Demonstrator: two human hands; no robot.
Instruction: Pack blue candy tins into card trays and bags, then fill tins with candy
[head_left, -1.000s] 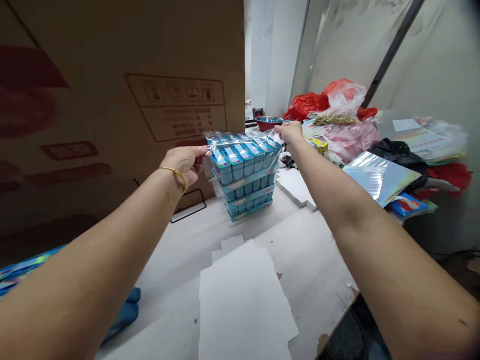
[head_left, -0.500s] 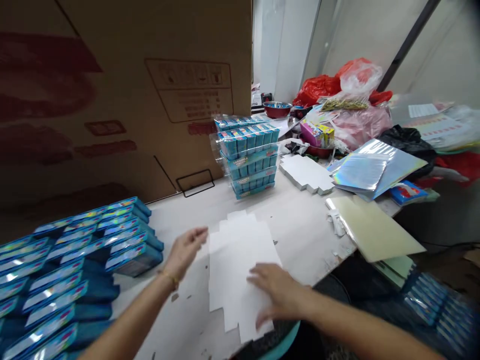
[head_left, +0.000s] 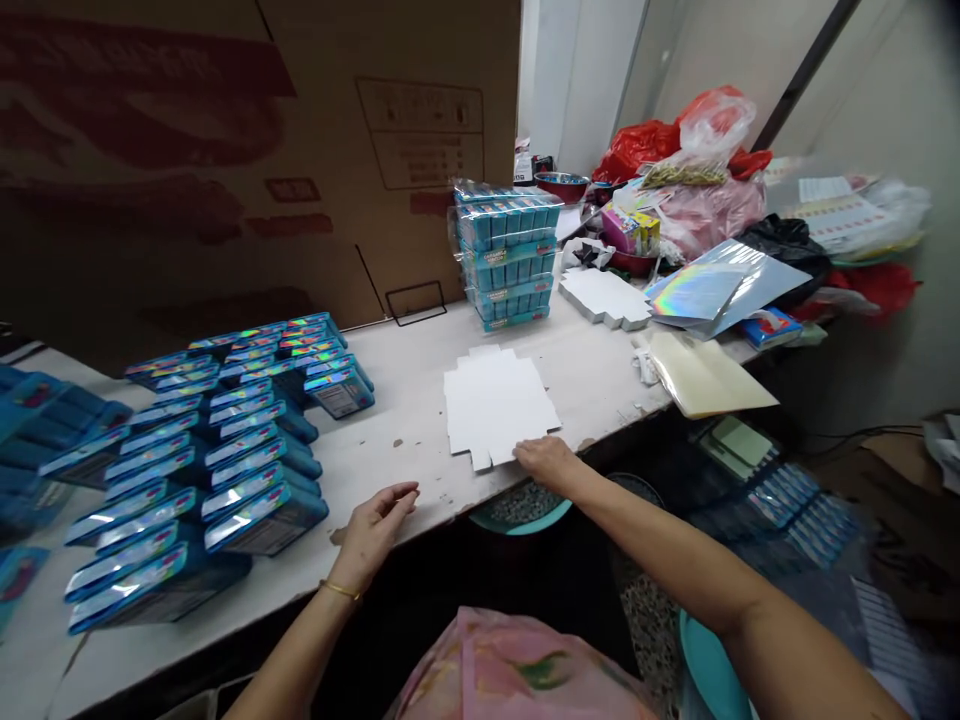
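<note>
On the table lies a white die-cut cardboard blank [head_left: 499, 405] with notched edges and narrow tabs. My right hand [head_left: 547, 463] has its fingers closed on the blank's near right corner; the fingertips are partly hidden. Over the table's front edge, left of the blank, my left hand [head_left: 381, 522] is held with fingers stretched out and nothing in them. Rows of blue printed boxes [head_left: 259, 510] stand to the left of that hand, apart from it.
A plastic-wrapped stack of blue boxes [head_left: 510, 260] stands behind the blank, before a large brown carton [head_left: 420, 240]. More white blanks [head_left: 604, 297] are piled at the back right, near shiny sheets [head_left: 720, 285] and red bags [head_left: 641, 150]. A teal basin [head_left: 525, 515] sits below the table edge.
My right hand has moved from above the blank to its near corner and closed there. My left hand has drawn back toward the table's front edge. The view has tilted downward.
</note>
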